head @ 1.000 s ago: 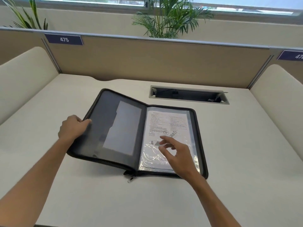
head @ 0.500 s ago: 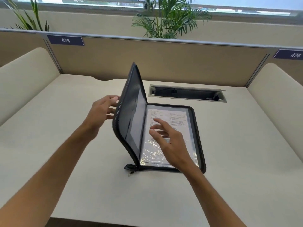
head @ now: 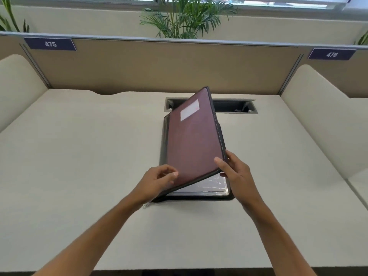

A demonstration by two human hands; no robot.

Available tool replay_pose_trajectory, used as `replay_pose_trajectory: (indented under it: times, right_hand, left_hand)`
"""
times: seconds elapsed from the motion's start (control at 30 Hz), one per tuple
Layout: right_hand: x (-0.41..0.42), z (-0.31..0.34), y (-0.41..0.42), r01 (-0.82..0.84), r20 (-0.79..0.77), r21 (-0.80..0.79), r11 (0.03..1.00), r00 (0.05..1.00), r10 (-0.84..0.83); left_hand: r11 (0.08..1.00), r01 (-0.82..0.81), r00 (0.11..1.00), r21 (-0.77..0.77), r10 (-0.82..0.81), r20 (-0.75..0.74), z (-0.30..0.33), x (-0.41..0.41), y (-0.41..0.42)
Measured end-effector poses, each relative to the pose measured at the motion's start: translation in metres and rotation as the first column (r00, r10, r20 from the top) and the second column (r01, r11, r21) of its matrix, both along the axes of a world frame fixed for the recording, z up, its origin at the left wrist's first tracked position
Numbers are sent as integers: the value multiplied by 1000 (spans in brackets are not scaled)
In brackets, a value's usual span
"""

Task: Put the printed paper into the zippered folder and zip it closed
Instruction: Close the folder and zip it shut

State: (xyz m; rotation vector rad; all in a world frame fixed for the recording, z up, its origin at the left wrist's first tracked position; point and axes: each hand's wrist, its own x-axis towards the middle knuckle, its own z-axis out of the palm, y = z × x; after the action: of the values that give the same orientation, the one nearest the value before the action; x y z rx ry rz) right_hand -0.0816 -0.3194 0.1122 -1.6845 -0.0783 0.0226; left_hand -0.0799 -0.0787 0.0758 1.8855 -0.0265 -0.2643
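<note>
The folder [head: 194, 140] lay on the desk [head: 79, 156] in front of me, its cover tilted over the lower half and not yet flat. My left hand [head: 157, 181] was at the near left corner of the cover, fingers curled together against its face; whether they gripped the edge I could not tell. My right hand [head: 237, 174] held the near right corner, thumb on top and fingers spread along the zip edge. In my judgement, the cover should be lowered evenly, both corners guided so the two zip tracks meet squarely, with no plastic sleeve caught between them. The printed paper [head: 207, 185] sat inside, under a clear sleeve, showing only through the near gap. The zip pull [head: 146, 205] lay on the desk at the near left corner, untouched; zipping remained outstanding.
</note>
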Motion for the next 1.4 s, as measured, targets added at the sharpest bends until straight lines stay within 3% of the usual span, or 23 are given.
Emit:
replay_pose_trajectory:
  times: [0.2,0.37,0.53,0.73,0.97,1.1,1.17,1.3,1.4]
  right_hand:
    - [-9,-29,-30,67,-117,-36,997,991,-70]
    - [-11,-48,-39,110,-113,-196,974,985,-134]
    - [-11,-65,-41,149,-101,-321,935,977,-190]
    - [-11,-90,-42,230,-81,-418,879,954,-289]
    - [-15,-109,-36,212,-83,-603,769,942,-325]
    - [-23,-113,-21,207,45,-819,535,953,-301]
    - [-29,-113,-7,242,139,-844,479,961,-239]
    - [-44,-115,31,225,199,-796,562,974,-109]
    - [-53,-117,63,107,128,-730,675,992,-20]
  left_hand:
    - [969,-147,988,197,136,70,-27,-4,9]
    - [926,-256,965,277,230,122,-50,-9,29]
    - [889,-270,963,370,244,116,-67,-19,50]
    - [908,-229,973,352,216,78,-74,-34,57]
    - [886,-111,991,450,66,116,-75,-46,61]
    - [891,-101,986,443,30,165,-79,-47,65]
    - [898,-79,987,434,10,158,-78,-46,67]
    - [934,-103,991,342,68,114,-77,-48,68]
    - [956,-108,993,272,91,74,-77,-49,69]
